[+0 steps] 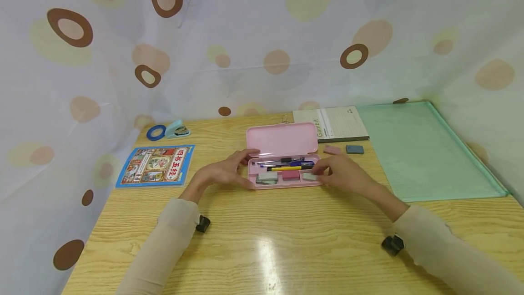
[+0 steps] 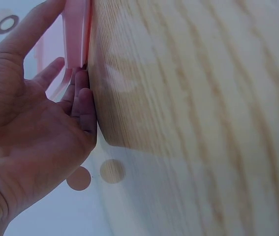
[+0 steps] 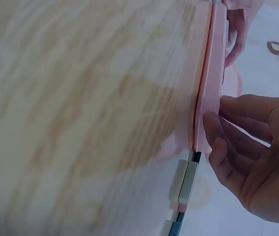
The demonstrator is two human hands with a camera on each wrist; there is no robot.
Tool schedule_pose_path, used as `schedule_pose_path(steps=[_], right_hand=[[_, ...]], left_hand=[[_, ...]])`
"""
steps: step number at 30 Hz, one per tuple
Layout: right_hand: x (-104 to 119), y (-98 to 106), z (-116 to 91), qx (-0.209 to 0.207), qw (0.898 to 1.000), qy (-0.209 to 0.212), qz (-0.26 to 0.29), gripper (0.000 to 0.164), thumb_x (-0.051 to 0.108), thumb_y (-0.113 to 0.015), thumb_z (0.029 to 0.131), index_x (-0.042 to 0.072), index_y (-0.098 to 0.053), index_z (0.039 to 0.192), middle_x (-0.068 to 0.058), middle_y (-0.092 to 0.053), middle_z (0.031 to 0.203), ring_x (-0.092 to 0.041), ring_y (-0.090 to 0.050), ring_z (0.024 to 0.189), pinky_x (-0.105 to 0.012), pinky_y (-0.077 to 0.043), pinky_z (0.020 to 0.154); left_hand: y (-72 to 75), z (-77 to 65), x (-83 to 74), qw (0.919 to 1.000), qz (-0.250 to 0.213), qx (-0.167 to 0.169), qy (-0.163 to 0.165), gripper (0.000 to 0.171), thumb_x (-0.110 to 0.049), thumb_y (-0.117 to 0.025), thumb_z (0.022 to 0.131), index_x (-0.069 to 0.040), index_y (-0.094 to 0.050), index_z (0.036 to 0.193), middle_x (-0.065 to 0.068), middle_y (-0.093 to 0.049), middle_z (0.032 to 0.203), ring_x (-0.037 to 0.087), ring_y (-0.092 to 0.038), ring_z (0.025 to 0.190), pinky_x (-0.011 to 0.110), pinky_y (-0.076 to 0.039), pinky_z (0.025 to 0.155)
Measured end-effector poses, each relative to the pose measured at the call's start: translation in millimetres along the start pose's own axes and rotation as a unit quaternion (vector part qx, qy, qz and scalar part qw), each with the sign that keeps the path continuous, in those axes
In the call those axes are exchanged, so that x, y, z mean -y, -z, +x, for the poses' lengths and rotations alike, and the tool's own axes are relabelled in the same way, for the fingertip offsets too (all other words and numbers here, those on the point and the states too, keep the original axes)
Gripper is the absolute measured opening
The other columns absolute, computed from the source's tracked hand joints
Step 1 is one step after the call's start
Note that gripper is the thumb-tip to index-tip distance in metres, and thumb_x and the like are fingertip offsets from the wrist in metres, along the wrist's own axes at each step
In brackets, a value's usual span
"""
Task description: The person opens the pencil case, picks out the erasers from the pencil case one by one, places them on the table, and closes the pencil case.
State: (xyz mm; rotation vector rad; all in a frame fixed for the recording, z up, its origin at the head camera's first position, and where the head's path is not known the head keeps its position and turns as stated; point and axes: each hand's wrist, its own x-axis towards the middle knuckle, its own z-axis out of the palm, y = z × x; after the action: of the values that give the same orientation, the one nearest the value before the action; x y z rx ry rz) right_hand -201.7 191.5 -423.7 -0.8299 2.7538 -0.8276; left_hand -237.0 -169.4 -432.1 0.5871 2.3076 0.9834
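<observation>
A pink pencil case lies with its lid folded back. Pens fill its rear section, a yellow one in front. In the front section are pale blocks like erasers, a dark pink block and a pale block. My left hand grips the left end of the case, thumb at the front corner and index finger near the hinge. At the right end is my right hand. In the right wrist view its fingers curl against the case corner, fingertips right by the pale block.
Pink and blue-grey blocks lie right of the case, with a notebook behind. A green mesh folder covers the right side. Toward the left are a picture book, blue tape roll and light-blue tool.
</observation>
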Motion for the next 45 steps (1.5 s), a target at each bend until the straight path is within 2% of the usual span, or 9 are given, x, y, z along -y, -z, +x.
schedule_pose_path(steps=[8, 16, 20, 24, 32, 38, 45], right_hand=[[1.7, -6.0, 3.6, -0.009, 1.000, 0.002, 0.020, 0.015, 0.002, -0.077, 0.090, 0.004, -0.080, 0.105, -0.001, -0.076, 0.094, -0.012, -0.057, 0.076, -0.029, -0.049, 0.070], [0.9, -8.5, 6.2, -0.009, 0.998, -0.013, 0.059, 0.012, 0.000, -0.077, 0.089, 0.006, -0.079, 0.100, 0.000, -0.074, 0.092, -0.014, -0.055, 0.073, -0.027, -0.048, 0.064], [2.4, -5.8, 3.8, -0.024, 0.998, -0.021, 0.062, 0.011, 0.001, -0.077, 0.088, 0.009, -0.079, 0.096, -0.001, -0.068, 0.094, -0.016, -0.056, 0.078, -0.028, -0.049, 0.067], [0.3, 3.4, 1.0, -0.044, 0.996, -0.030, 0.072, 0.012, 0.002, -0.074, 0.090, 0.012, -0.078, 0.095, -0.003, -0.064, 0.097, -0.019, -0.056, 0.082, -0.030, -0.048, 0.069], [-15.7, 32.3, -8.5, -0.067, 0.994, -0.057, 0.064, 0.012, 0.008, -0.073, 0.095, 0.009, -0.078, 0.106, -0.005, -0.075, 0.100, -0.020, -0.057, 0.080, -0.030, -0.047, 0.068], [-39.0, 50.4, -19.3, -0.076, 0.989, -0.095, 0.078, 0.012, 0.010, -0.071, 0.097, 0.007, -0.076, 0.108, -0.010, -0.073, 0.102, -0.022, -0.061, 0.074, -0.030, -0.048, 0.059], [-65.0, 59.6, -30.7, -0.069, 0.988, -0.115, 0.075, 0.013, 0.013, -0.069, 0.100, 0.007, -0.073, 0.110, -0.012, -0.070, 0.104, -0.026, -0.060, 0.073, -0.031, -0.047, 0.057]], left_hand=[[-0.6, -0.3, 0.1, 1.0000, -0.003, 0.001, -0.002, 0.101, -0.028, -0.088, 0.083, -0.030, -0.026, 0.163, 0.008, -0.035, 0.154, 0.028, -0.035, 0.140, 0.051, -0.028, 0.121], [-0.9, 1.7, 3.0, 1.0000, 0.004, -0.002, -0.007, 0.100, -0.029, -0.089, 0.082, -0.031, -0.028, 0.162, 0.007, -0.036, 0.153, 0.027, -0.036, 0.139, 0.049, -0.029, 0.121], [-1.0, 2.1, 3.2, 1.0000, 0.001, -0.001, -0.008, 0.100, -0.029, -0.089, 0.082, -0.031, -0.029, 0.162, 0.007, -0.036, 0.153, 0.027, -0.036, 0.140, 0.048, -0.029, 0.121], [-0.2, 1.6, 2.5, 1.0000, 0.001, 0.000, -0.010, 0.100, -0.028, -0.089, 0.082, -0.031, -0.028, 0.162, 0.007, -0.035, 0.154, 0.027, -0.036, 0.140, 0.049, -0.029, 0.121], [0.7, -0.3, -0.4, 0.9999, 0.001, 0.002, -0.012, 0.101, -0.027, -0.089, 0.083, -0.030, -0.027, 0.162, 0.008, -0.035, 0.154, 0.027, -0.035, 0.139, 0.049, -0.029, 0.121], [0.5, 0.4, 0.2, 0.9999, 0.001, 0.000, -0.011, 0.101, -0.027, -0.089, 0.082, -0.029, -0.028, 0.162, 0.008, -0.036, 0.152, 0.027, -0.036, 0.139, 0.048, -0.029, 0.121], [-0.4, 1.4, 1.7, 1.0000, 0.002, -0.003, -0.009, 0.100, -0.027, -0.089, 0.082, -0.029, -0.029, 0.162, 0.008, -0.038, 0.150, 0.027, -0.037, 0.138, 0.048, -0.029, 0.121]])
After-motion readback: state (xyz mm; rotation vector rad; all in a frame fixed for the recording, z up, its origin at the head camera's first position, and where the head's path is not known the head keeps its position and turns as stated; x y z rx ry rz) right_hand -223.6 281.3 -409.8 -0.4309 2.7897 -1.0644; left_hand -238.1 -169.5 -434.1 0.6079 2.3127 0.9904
